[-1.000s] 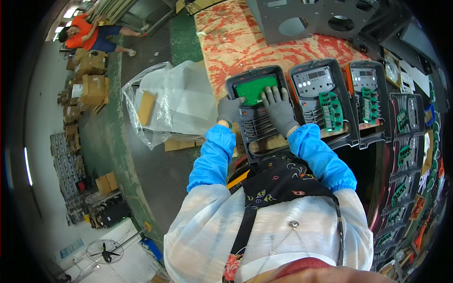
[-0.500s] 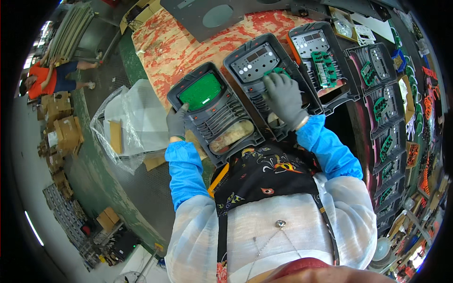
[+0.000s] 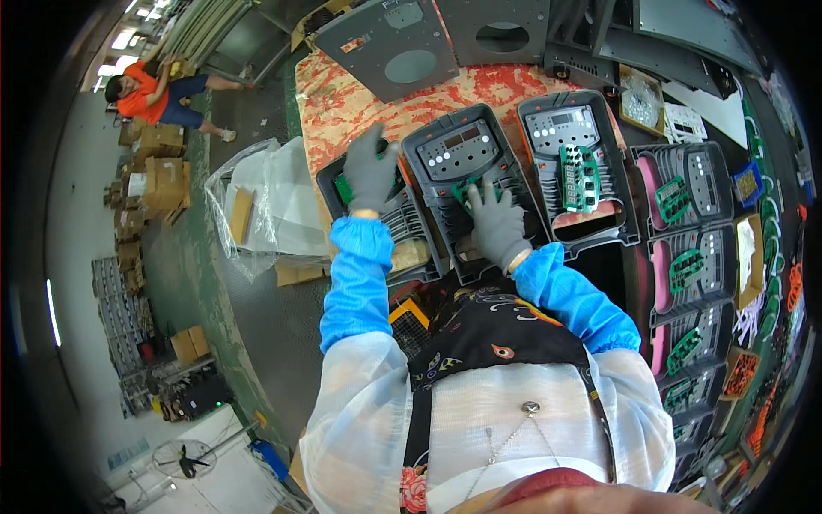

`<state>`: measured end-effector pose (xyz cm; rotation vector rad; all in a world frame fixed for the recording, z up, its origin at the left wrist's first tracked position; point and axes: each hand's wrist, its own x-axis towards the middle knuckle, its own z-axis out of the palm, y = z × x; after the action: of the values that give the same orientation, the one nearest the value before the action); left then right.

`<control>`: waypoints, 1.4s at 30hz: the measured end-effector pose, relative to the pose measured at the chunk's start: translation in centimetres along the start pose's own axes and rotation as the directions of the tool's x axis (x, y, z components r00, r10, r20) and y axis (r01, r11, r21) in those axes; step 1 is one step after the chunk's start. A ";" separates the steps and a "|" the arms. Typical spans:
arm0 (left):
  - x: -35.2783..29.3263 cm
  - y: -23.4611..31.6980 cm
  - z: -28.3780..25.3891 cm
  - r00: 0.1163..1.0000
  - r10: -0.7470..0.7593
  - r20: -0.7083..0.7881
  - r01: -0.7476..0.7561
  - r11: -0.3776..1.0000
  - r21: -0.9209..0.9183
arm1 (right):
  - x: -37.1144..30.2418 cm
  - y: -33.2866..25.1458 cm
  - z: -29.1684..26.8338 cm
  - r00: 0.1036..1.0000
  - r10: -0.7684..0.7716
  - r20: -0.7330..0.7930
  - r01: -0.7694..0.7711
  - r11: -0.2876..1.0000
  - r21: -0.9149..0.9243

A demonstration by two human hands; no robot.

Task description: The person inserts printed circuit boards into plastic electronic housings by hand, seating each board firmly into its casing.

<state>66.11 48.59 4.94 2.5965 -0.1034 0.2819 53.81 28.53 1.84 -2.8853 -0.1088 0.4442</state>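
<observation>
My left hand (image 3: 373, 170), in a grey glove, is over the left dark plastic housing (image 3: 421, 269), fingers stretched out and apart. It covers most of the green panel (image 3: 344, 189) set in that housing. In the middle housing (image 3: 414, 160) my right hand (image 3: 498, 226), also gloved in grey, rests its spread fingers at a green circuit board (image 3: 462, 194), partly hidden under them. A third housing (image 3: 533, 104) lies to the right, with a populated green circuit board (image 3: 580, 180) inside it.
Several similar housings with boards stand in a column (image 3: 695, 218) at the right. Grey metal panels (image 3: 385, 51) stand at the back of the red-patterned table (image 3: 342, 107). A plastic-wrapped item (image 3: 278, 201) is at the left. Farther off, a person in orange (image 3: 154, 101) stands near cardboard boxes (image 3: 163, 190).
My left hand has moved from the left housing's side edge up over its green panel. My right hand has shifted down and spread its fingers at the board. The view has shifted too.
</observation>
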 end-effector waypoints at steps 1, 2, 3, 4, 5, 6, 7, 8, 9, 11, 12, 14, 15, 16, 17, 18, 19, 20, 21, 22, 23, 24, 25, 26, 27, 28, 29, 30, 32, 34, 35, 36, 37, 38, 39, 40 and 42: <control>0.6 0.5 1.0 1.000 -0.009 -0.014 0.009 1.000 0.009 | -0.2 0.4 0.4 1.000 -0.019 -0.003 0.019 1.000 0.000; 1.3 0.7 2.1 0.997 0.057 0.048 -0.060 0.997 0.058 | -0.3 0.8 1.2 0.991 -0.135 -0.016 0.134 0.990 -0.052; 2.1 0.8 3.2 0.985 0.123 0.124 -0.135 0.986 0.099 | -0.4 1.2 1.7 0.971 -0.239 -0.019 0.236 0.966 -0.101; 2.7 0.9 3.8 0.986 0.112 0.121 -0.125 0.986 0.108 | -0.6 1.4 1.5 0.951 -0.308 -0.005 0.306 0.947 -0.103; 3.2 1.0 4.4 0.973 0.119 0.195 -0.145 0.981 0.127 | -0.7 1.7 1.6 0.948 -0.318 0.000 0.317 0.943 -0.100; 4.0 1.4 4.7 0.953 0.132 0.272 -0.174 0.975 0.137 | -0.5 2.0 1.7 0.935 -0.355 0.004 0.351 0.922 -0.164; 4.6 1.6 5.1 0.953 0.131 0.275 -0.173 0.976 0.136 | -0.4 2.4 1.7 0.921 -0.389 0.013 0.381 0.896 -0.228; 5.3 1.8 5.4 0.913 0.089 0.398 -0.149 0.981 0.122 | -0.3 2.7 1.8 0.923 -0.384 0.017 0.378 0.897 -0.228; 6.0 2.1 5.3 0.860 0.048 0.508 -0.129 0.984 0.125 | -0.2 2.9 1.3 0.918 -0.393 0.053 0.396 0.897 -0.198; 7.5 2.2 5.4 0.801 0.054 0.597 -0.134 0.987 0.091 | -0.1 3.4 0.3 0.913 -0.399 0.083 0.407 0.898 -0.166; 8.2 2.0 5.7 0.723 0.066 0.687 -0.128 0.991 0.040 | 0.0 3.5 -0.1 0.909 -0.406 0.096 0.417 0.892 -0.175; 9.4 1.6 6.5 0.646 0.070 0.760 -0.091 0.996 -0.014 | 0.0 3.2 -0.1 0.910 -0.405 0.089 0.414 0.895 -0.163; 9.9 1.6 7.1 0.576 0.072 0.814 -0.043 0.997 -0.058 | 0.1 3.3 -0.1 0.915 -0.392 0.095 0.403 0.900 -0.169; 10.2 1.5 7.7 0.571 0.083 0.817 -0.044 0.997 -0.070 | 0.0 3.4 -0.1 0.907 -0.417 0.052 0.417 0.879 -0.232; 10.4 1.3 8.1 0.536 0.060 0.842 0.039 0.995 -0.095 | 0.2 3.5 -0.1 0.895 -0.446 0.013 0.429 0.854 -0.296; 10.5 1.3 8.5 0.493 0.041 0.869 0.122 0.986 -0.116 | 0.3 3.8 0.1 0.901 -0.433 0.021 0.419 0.858 -0.298; 10.8 1.2 8.9 0.484 0.052 0.873 0.123 0.984 -0.126 | 0.5 4.1 0.4 0.908 -0.418 0.000 0.397 0.863 -0.313; 11.1 1.2 9.1 0.406 0.057 0.912 0.230 0.960 -0.162 | 0.8 4.3 0.5 0.914 -0.405 -0.021 0.376 0.866 -0.328; 11.0 1.0 9.4 0.324 0.066 0.944 0.344 0.921 -0.183 | 0.7 4.4 0.6 0.917 -0.400 -0.006 0.376 0.866 -0.329; 10.9 0.6 9.9 0.315 0.072 0.946 0.353 0.917 -0.187 | 0.7 4.4 0.6 0.927 -0.367 -0.082 0.319 0.884 -0.343; 10.9 0.2 10.3 0.271 0.080 0.959 0.480 0.852 -0.207 | 0.7 4.5 0.6 0.929 -0.333 -0.158 0.262 0.898 -0.352; 10.7 0.0 10.4 0.230 0.092 0.969 0.599 0.771 -0.216 | 0.7 4.6 0.5 0.901 -0.351 -0.254 0.241 0.893 -0.380; 10.6 -0.2 10.6 0.226 0.095 0.970 0.607 0.765 -0.216 | 0.9 4.9 0.4 0.903 -0.353 -0.243 0.245 0.891 -0.382; 10.5 -0.2 10.7 0.169 0.065 0.983 0.682 0.712 -0.164 | 1.1 5.3 0.3 0.870 -0.362 -0.334 0.251 0.909 -0.333; 10.6 0.2 10.4 0.108 0.040 0.993 0.746 0.658 -0.107 | 1.4 5.5 0.0 0.830 -0.359 -0.427 0.256 0.925 -0.281; 10.8 0.6 10.1 0.106 0.042 0.994 0.747 0.656 -0.107 | 1.5 5.7 -0.3 0.806 -0.350 -0.477 0.266 0.934 -0.238; 11.0 1.2 9.7 0.156 0.029 0.987 0.658 0.742 -0.126 | 1.7 5.8 -0.8 0.807 -0.351 -0.475 0.266 0.934 -0.239; 11.1 1.9 9.0 0.208 0.023 0.978 0.557 0.819 -0.138 | 1.8 5.8 -1.5 0.785 -0.358 -0.505 0.283 0.933 -0.222; 11.4 2.4 8.3 0.264 0.023 0.964 0.448 0.882 -0.143 | 2.3 5.9 -2.0 0.756 -0.367 -0.542 0.329 0.929 -0.171; 11.5 2.8 7.6 0.499 0.242 0.832 -0.091 0.970 -0.227 | 2.8 6.1 -2.8 0.749 -0.381 -0.542 0.359 0.921 -0.151; 11.7 3.0 7.1 0.507 0.237 0.829 -0.086 0.971 -0.225 | 3.1 6.2 -3.1 0.744 -0.390 -0.542 0.387 0.913 -0.126; 11.8 4.0 6.2 0.467 0.273 0.841 -0.200 0.959 -0.201 | 3.4 6.5 -3.2 0.740 -0.400 -0.540 0.389 0.910 -0.142; 11.9 5.2 5.2 0.424 0.303 0.854 -0.308 0.934 -0.178 | 3.5 6.7 -3.5 0.738 -0.410 -0.535 0.398 0.906 -0.145; 11.5 6.3 4.2 0.431 0.297 0.852 -0.299 0.938 -0.175 | 3.4 6.8 -4.0 0.740 -0.410 -0.534 0.406 0.904 -0.131; 10.8 7.7 2.7 0.445 0.269 0.854 -0.328 0.937 -0.124 | 3.4 6.8 -4.7 0.739 -0.409 -0.535 0.414 0.903 -0.119; 10.0 8.5 1.5 0.464 0.236 0.854 -0.351 0.934 -0.067 | 3.1 6.7 -5.3 0.748 -0.411 -0.521 0.424 0.900 -0.101; 9.0 9.2 0.2 0.492 0.262 0.830 -0.350 0.933 -0.087 | 2.5 6.6 -5.8 0.746 -0.425 -0.512 0.437 0.893 -0.105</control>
<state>73.78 40.43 11.26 2.5416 -0.9268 -0.9070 58.21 21.18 5.07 -2.7122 -0.6569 -0.4291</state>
